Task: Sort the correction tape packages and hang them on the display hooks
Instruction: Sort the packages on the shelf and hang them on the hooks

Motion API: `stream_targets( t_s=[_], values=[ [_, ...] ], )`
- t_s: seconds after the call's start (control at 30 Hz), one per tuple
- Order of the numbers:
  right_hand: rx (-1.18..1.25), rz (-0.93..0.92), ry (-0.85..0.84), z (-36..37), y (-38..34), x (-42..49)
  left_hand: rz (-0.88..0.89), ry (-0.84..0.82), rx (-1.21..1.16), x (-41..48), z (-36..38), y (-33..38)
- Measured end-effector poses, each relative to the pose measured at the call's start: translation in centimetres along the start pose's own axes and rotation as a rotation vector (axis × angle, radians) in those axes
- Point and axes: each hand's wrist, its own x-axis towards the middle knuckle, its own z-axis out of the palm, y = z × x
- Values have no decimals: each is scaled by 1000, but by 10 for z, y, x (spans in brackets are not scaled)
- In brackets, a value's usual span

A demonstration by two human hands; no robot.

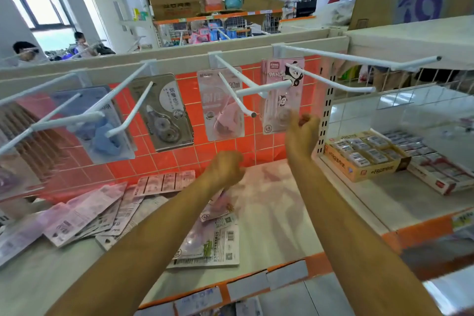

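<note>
Correction tape packages hang on white hooks against an orange tiled back wall: a blue one point(98, 125), a grey one point(164, 113), a pale pink one point(223, 105) and a pink panda one point(278, 84). My right hand point(302, 130) is raised with fingers curled, touching the lower right of the panda package. My left hand point(225, 168) hovers lower with fingers closed, over a pink package point(218, 208) on the shelf. Several more packages point(84, 215) lie face down in a loose pile at the left, and one point(210, 243) lies by my left forearm.
Long white hooks point(331, 82) jut toward me at head height. Boxes of small white items point(364, 156) sit on the white shelf point(384, 200) to the right. The orange shelf edge point(256, 277) carries price labels. People and stacked cartons stand beyond the display.
</note>
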Motion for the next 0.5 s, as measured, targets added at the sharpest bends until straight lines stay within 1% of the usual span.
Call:
stream_targets(
  t_s=[0.1,0.17,0.23,0.3,0.37,0.5],
  values=[
    [-97,85,-84,6,33,-31,-97,-16,86,-13,25,-29],
    [-163,159,-125,11,51,-48,-171,-94,140,-25,41,-44],
    [-201,216,-202,13,64,-64,-229,-135,113,-37,56,-55],
    [-253,237,-302,14,75,-81,-236,-101,83,-48,67,-60],
    [-304,239,-379,17,86,-95,-213,-66,110,-55,71,-60],
    [-348,287,-465,26,99,-122,-203,-38,168,-69,71,-60]
  ],
)
